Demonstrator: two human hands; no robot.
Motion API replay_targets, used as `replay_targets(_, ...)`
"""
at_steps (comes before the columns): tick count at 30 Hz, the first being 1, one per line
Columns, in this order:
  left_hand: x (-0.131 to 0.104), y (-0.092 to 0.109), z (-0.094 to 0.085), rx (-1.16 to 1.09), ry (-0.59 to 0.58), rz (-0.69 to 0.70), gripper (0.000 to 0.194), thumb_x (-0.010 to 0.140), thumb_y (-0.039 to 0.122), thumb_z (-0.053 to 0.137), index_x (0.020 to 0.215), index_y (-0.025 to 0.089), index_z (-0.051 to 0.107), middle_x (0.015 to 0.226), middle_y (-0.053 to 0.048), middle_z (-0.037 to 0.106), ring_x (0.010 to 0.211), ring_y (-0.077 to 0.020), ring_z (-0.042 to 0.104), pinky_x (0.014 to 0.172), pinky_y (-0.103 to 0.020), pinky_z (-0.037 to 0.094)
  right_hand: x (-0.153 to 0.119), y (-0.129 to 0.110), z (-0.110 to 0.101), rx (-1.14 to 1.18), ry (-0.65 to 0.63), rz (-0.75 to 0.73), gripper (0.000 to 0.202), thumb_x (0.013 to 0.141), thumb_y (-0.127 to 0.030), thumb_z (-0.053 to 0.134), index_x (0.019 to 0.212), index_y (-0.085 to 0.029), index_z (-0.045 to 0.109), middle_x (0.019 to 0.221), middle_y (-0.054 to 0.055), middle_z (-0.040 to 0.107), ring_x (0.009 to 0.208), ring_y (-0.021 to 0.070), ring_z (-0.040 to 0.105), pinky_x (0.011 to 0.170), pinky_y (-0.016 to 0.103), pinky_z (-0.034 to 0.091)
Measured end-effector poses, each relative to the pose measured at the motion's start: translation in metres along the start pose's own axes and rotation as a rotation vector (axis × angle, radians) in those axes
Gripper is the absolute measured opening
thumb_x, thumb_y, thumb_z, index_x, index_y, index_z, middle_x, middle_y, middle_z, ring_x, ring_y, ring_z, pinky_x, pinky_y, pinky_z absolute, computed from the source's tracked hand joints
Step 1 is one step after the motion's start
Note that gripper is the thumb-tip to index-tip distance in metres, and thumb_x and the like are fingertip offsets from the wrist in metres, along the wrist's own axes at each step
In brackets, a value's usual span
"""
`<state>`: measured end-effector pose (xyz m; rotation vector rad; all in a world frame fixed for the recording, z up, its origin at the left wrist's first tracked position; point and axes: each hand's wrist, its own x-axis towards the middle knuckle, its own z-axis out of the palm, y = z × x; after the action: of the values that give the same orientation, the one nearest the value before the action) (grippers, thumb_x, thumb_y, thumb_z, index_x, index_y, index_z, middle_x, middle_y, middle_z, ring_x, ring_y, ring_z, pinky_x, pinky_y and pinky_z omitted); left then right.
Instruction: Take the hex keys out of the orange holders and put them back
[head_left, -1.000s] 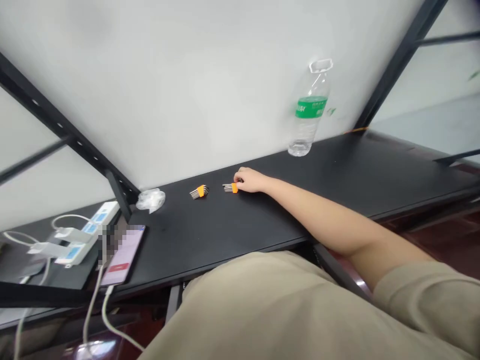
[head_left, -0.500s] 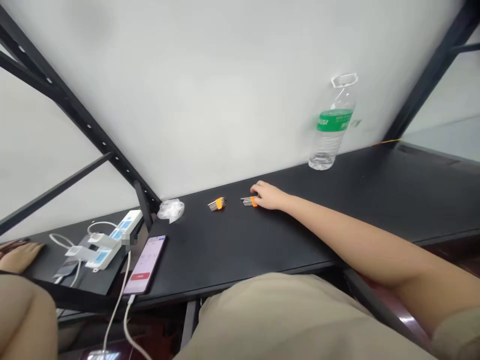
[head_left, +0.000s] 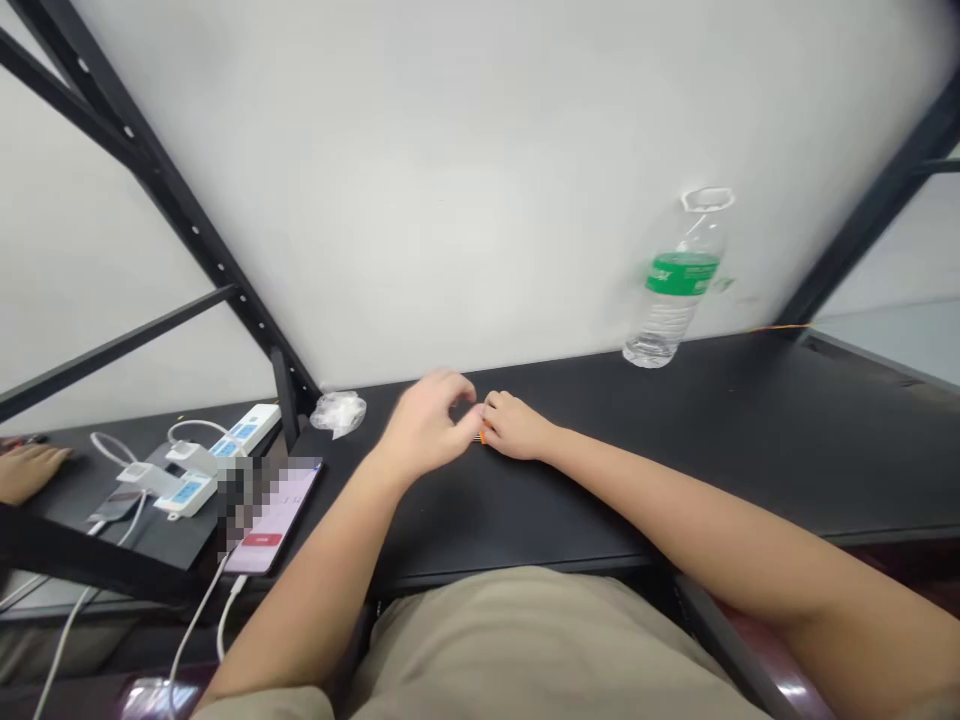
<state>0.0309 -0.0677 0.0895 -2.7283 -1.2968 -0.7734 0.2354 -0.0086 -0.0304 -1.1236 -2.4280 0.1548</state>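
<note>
Along the base of the plain white wall (head_left: 465,200) runs a long black flat tabletop (head_left: 495,520), with a black metal frame with punched holes (head_left: 184,222) at its left end. Clear plastic bottle with green label (head_left: 679,290) stands right of both hands, near wall. White rectangular power strip (head_left: 259,425), white plugs in it, lies on the surface left of the frame. Another person's hand (head_left: 30,472) rests at far left. Slim phone with lit screen (head_left: 259,553), white cable attached, lies by the tabletop's left edge. Left hand (head_left: 431,425): blurred, thumb and fingers curved, gap between them. Right hand (head_left: 517,425): fingers closed on orange plastic holder with thin silver rods (head_left: 482,438), mostly covered, between the hands. Crumpled clear plastic bag (head_left: 337,412) sits left of left hand, apart from it.
</note>
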Motion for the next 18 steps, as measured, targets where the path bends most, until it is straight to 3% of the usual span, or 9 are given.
replay_targets(2, -0.003, -0.001, 0.019, -0.031, -0.156, 0.02, 0.033, 0.09, 0.036, 0.068, 0.12, 0.023, 0.066, 0.112, -0.009, 0.067, 0.104, -0.025, 0.064, 0.092, -0.04, 0.054, 0.001, 0.004, 0.002, 0.004, 0.002, -0.001, 0.016, 0.094, -0.025, 0.058, 0.103, -0.017, 0.069, 0.104, 0.012, 0.059, 0.094, 0.0248, 0.053, 0.09, 0.039, 0.044)
replay_targets(5, -0.008, -0.005, 0.052, -0.061, -0.296, 0.007, 0.076, 0.079, 0.045, 0.078, 0.146, 0.024, 0.048, 0.118, -0.012, 0.067, 0.108, -0.0316, 0.061, 0.092, -0.043, 0.052, 0.002, 0.01, 0.005, 0.02, 0.0, 0.002, 0.015, 0.095, -0.018, 0.052, 0.088, -0.017, 0.065, 0.096, 0.009, 0.057, 0.087, 0.0213, 0.052, 0.083, 0.034, 0.045)
replay_targets(7, -0.009, -0.009, 0.069, -0.037, -0.254, -0.03, 0.093, 0.078, 0.047, 0.079, 0.155, 0.023, 0.034, 0.123, -0.013, 0.066, 0.112, -0.0339, 0.06, 0.095, -0.046, 0.049, 0.004, 0.011, 0.007, 0.025, 0.013, 0.021, 0.018, 0.096, -0.017, 0.048, 0.087, -0.017, 0.063, 0.094, 0.008, 0.057, 0.084, 0.0196, 0.053, 0.079, 0.032, 0.046)
replay_targets(10, -0.009, -0.013, 0.083, -0.015, -0.177, -0.065, 0.084, 0.082, 0.043, 0.077, 0.154, 0.027, 0.035, 0.131, -0.012, 0.065, 0.119, -0.0335, 0.058, 0.1, -0.046, 0.045, 0.005, 0.01, 0.01, 0.015, 0.044, 0.047, 0.015, 0.096, -0.016, 0.048, 0.103, -0.016, 0.061, 0.103, 0.009, 0.059, 0.087, 0.0187, 0.056, 0.078, 0.03, 0.048)
replay_targets(14, -0.008, -0.011, 0.09, -0.049, -0.164, -0.117, 0.095, 0.08, 0.047, 0.079, 0.158, 0.028, 0.028, 0.112, -0.009, 0.071, 0.109, -0.0321, 0.064, 0.096, -0.045, 0.048, 0.007, 0.007, 0.011, -0.022, 0.051, 0.063, 0.016, 0.097, -0.019, 0.051, 0.11, -0.016, 0.06, 0.11, 0.01, 0.06, 0.092, 0.0185, 0.058, 0.08, 0.029, 0.049)
replay_targets(18, -0.008, -0.006, 0.098, -0.08, -0.179, -0.209, 0.094, 0.083, 0.043, 0.078, 0.159, 0.024, 0.027, 0.11, -0.012, 0.07, 0.104, -0.0299, 0.067, 0.09, -0.038, 0.051, 0.009, 0.008, 0.01, -0.089, 0.021, 0.085, 0.018, 0.099, -0.027, 0.053, 0.108, -0.016, 0.064, 0.107, 0.012, 0.062, 0.095, 0.0237, 0.057, 0.082, 0.034, 0.047)
